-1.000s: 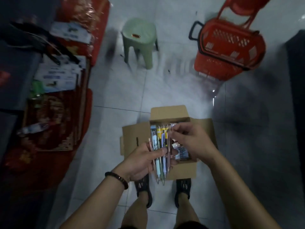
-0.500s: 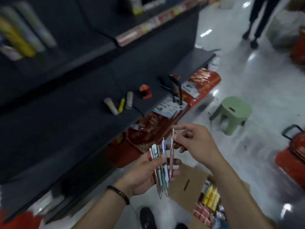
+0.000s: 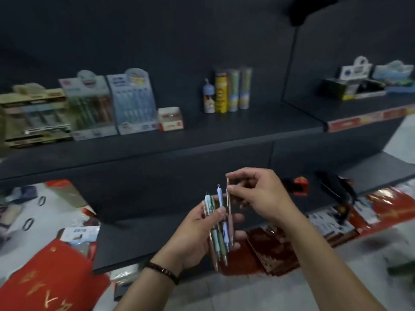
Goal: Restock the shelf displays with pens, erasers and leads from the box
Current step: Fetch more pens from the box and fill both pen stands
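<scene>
Gripping a fanned bunch of pens upright, the left hand has its thumb across them. The right hand pinches the top of the pinkish pen on the bunch's right edge, in front of the dark shelf.

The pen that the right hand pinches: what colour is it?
The pen is dusty pink, somewhat brownish; head view.

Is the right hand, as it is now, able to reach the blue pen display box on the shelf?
Probably yes. The blue pen display box stands near the shelf front, up and left of the right hand, with nothing between. The hand pinches a pink pen, which it can carry along.
</scene>
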{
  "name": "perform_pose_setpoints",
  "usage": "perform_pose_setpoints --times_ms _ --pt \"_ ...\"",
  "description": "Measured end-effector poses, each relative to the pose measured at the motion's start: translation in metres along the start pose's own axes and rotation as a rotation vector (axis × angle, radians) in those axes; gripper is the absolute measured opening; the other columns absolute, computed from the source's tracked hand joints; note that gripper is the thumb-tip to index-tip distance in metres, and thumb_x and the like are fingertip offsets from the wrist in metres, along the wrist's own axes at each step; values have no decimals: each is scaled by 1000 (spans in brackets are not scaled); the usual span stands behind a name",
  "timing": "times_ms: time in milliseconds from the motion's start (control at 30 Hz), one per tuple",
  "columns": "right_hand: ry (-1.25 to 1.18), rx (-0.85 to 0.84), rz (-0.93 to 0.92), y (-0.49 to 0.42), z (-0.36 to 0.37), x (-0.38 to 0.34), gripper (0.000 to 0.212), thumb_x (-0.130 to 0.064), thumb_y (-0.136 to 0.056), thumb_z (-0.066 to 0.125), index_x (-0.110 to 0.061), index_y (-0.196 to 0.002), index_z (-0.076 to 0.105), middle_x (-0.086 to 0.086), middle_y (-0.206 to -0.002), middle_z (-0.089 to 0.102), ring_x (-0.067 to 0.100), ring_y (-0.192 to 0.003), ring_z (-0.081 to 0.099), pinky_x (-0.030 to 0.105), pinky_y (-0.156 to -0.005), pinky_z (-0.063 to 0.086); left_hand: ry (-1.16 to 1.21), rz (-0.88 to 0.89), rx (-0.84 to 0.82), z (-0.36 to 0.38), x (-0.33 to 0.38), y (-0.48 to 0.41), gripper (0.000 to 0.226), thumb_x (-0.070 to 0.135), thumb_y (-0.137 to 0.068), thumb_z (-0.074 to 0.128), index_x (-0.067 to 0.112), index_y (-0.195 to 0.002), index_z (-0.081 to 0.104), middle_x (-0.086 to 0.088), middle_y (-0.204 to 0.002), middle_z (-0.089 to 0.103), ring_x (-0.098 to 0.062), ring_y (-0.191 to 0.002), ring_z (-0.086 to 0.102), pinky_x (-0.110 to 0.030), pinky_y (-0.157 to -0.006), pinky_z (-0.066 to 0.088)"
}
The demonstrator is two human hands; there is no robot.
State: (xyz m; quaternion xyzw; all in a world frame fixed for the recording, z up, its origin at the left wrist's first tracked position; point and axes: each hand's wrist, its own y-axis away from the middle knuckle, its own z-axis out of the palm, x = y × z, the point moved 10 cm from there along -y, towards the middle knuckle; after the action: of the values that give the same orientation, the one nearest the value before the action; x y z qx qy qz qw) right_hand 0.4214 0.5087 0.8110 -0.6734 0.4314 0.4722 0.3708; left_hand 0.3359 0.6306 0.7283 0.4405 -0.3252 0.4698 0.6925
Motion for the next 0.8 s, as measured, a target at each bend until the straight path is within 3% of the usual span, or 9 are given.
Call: perform_pose_setpoints --times_ms 167,467,667,800 --pt "-9 -9 -100 -83 106 -76 21 -10 -92 82 -23 -109 79 9 -81 79 25 -72 78 41 -66 65 -58 161 76 -118 106 23 33 20 -111 53 24 -143 55 -23 -127 73 -50 -110 73 -59 -91 61" --pt "23 52 -360 -216 214 -185 21 -21 -91 84 -31 -108 78 -1 -74 78 18 -67 78 46 -71 66 -53 345 361 -287 226 39 30 18 -110 53 23 -139 55 -30 -114 74 -53 -97 75 -54 -79 65" --pt "71 113 -524 -296 263 -215 23 -22 -90 85 -30 -111 79 -8 -74 77 7 -70 77 39 -74 66 -9 406 532 -363 273 24 26 19 -107 57 12 -131 50 -33 -108 75 -53 -93 75 -56 -79 65" --pt "76 85 -562 -352 306 -218 17 -23 -92 83 -28 -108 81 -15 -78 75 1 -79 74 28 -77 63 -36 442 604 -402 301 10 28 19 -109 54 23 -136 57 -29 -110 76 -53 -98 75 -59 -88 63"
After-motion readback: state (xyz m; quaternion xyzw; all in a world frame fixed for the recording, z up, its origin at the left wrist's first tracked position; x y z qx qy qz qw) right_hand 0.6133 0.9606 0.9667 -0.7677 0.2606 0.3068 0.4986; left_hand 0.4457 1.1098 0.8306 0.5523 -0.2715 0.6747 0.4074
